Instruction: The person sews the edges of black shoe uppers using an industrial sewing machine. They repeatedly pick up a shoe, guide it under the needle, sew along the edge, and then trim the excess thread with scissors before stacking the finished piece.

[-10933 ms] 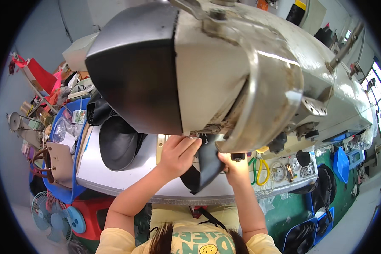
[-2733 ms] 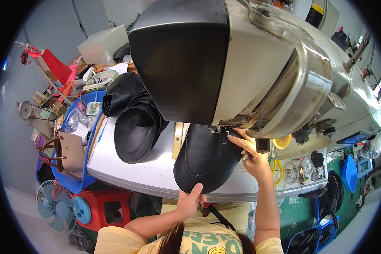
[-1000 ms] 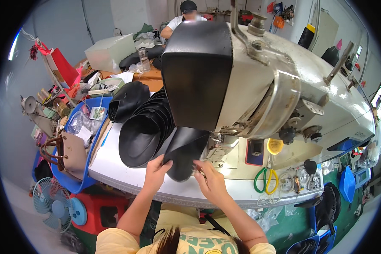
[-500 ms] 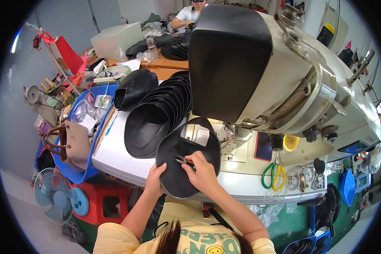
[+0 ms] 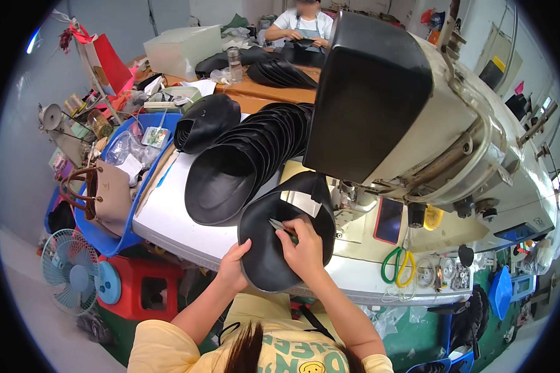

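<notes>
In front of me I hold a black, leather-like piece (image 5: 260, 252), a broad rounded panel whose upper part curves round an opening. At its left edge, my left hand (image 5: 233, 266) grips the rim between thumb and fingers. Over the panel's middle, my right hand (image 5: 303, 250) is closed on small metal thread snips (image 5: 276, 224), their tips pointing up and left just above the black surface. Most of the snips is hidden in my fingers. Left of the held piece stands a nested row of similar black pieces (image 5: 221, 193) on the white table.
A large sewing machine (image 5: 410, 118) overhangs the table on the right. Near its base lie a phone (image 5: 389, 220), green and yellow-handled scissors (image 5: 407, 268) and bobbins. A blue bin (image 5: 121, 239) with a handbag (image 5: 113, 199) stands left. A co-worker (image 5: 302, 31) sits across.
The snips have moved slightly up the panel, and their tips look closer together. The view has shifted, showing more of the co-worker. My left hand still grips the left rim.
</notes>
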Demonstrator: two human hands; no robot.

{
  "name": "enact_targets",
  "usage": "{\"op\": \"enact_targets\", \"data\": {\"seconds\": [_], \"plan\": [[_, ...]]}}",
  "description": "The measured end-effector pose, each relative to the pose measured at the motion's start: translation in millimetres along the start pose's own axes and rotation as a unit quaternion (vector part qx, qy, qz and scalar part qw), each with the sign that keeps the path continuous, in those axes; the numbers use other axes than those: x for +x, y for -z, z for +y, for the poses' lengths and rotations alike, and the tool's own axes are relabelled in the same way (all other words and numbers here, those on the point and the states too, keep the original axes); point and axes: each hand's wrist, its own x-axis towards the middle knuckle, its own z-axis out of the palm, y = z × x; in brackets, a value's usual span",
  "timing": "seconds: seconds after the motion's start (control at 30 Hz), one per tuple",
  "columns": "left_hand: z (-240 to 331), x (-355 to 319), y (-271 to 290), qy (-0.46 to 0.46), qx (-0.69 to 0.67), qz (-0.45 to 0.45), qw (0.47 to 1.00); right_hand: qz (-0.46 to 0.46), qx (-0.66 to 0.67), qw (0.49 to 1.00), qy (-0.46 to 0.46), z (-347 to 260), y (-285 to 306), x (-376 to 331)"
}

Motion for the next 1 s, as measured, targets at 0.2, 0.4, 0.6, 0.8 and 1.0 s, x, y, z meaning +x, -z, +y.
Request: {"op": "enact_targets", "data": {"seconds": [0.2,0.4,0.6,0.8,1.0], "plan": [[35,3,13,-0.105,0.143,0.066,0.982,-0.132,0.097,0.986,0.005,-18,22,-17],[131,0,83,-0.263,0.241,0.152,0.922,-0.101,0.102,0.988,-0.060,24,85,-40],[148,4,131,-0.198,0.414,0.219,0.861,0.203,-0.276,0.931,-0.124,105,151,-26],[153,74,95,-0.311,0.548,0.174,0.757,0.115,-0.451,0.845,-0.263,149,165,6],[178,108,113,-0.391,0.577,0.214,0.685,0.172,-0.390,0.856,-0.291,229,165,15]]}}
